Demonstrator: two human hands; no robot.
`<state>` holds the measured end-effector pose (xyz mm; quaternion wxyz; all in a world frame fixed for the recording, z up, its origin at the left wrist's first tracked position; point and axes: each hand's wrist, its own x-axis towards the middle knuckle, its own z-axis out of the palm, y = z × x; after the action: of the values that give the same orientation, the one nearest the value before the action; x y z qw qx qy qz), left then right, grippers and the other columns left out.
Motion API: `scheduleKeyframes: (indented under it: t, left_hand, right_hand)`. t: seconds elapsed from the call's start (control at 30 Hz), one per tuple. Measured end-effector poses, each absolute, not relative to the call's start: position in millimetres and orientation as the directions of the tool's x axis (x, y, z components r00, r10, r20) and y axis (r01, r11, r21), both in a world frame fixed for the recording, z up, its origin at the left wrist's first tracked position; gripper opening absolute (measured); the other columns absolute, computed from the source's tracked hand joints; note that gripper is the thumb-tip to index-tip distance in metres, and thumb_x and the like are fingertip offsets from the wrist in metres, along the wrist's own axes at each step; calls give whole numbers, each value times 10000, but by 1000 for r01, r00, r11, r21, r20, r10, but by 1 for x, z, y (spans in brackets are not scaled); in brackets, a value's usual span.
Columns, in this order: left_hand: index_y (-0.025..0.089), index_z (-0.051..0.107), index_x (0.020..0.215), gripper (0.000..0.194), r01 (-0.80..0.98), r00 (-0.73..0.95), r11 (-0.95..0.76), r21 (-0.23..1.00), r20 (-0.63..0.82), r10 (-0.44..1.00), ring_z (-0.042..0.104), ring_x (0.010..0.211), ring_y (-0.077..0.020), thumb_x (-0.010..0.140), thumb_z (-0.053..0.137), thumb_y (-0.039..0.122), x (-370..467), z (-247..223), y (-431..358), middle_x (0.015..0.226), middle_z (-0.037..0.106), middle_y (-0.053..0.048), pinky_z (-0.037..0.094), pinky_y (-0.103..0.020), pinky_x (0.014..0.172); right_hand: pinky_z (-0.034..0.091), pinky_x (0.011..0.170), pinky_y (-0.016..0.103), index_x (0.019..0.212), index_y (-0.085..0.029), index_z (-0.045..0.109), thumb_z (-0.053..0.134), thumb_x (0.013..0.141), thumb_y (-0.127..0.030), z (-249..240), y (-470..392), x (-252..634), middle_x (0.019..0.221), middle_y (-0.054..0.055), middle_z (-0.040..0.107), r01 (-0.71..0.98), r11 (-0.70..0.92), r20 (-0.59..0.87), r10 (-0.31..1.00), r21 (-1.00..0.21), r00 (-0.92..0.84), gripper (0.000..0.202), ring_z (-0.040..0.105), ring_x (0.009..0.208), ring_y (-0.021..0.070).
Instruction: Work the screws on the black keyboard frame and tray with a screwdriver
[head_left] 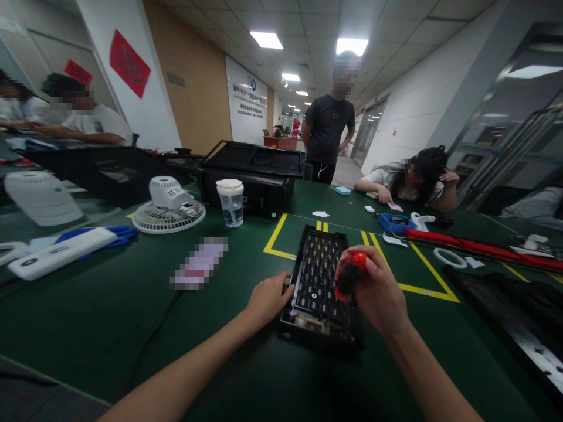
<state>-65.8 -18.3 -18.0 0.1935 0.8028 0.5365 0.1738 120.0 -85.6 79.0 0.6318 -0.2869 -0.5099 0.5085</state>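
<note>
A black rectangular tray-like case (314,272) lies on the green table in front of me, its inside filled with rows of dark rounded cells. My left hand (269,300) grips the case's left edge, thumb and fingers against the rim. Over the right side of the case, my right hand (380,293) is closed around a red-and-black screwdriver (352,275), its rounded red end tilted up. I cannot make out the screwdriver's shaft or tip. A small white round spot shows among the cells, and a brownish part sits at the case's near end.
Left on the table (220,363) are a phone-like pink thing (200,264) with a cable, a white fan (169,205), a lidded cup (231,202) and a black box (246,187). A dark panel (514,316) lies right. Other people sit around; one person (329,123) stands beyond.
</note>
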Motion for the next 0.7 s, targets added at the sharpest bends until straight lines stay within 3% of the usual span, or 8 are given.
scheduleKeyframes:
  t: [0.2, 0.7]
  left_hand:
    - [242, 501, 1112, 320, 814, 352, -319, 486, 25, 936, 614, 814, -166, 856, 377, 388, -64, -14, -20, 858, 660, -20, 424, -249, 704]
    - [258, 500, 1092, 302, 787, 370, -362, 499, 88, 925, 611, 758, -159, 852, 378, 396, -66, -20, -18, 820, 658, -2, 414, -248, 661]
  right_hand:
    - [442, 614, 276, 955, -211, 546, 396, 850, -233, 77, -86, 122, 892, 39, 534, -343, 328, 364, 930, -880, -43, 185, 530, 735, 159]
    - [443, 628, 281, 915, -229, 551, 490, 799, -211, 77, -86, 126, 925, 29, 519, -289, 361, 382, 924, -887, -18, 132, 521, 759, 155]
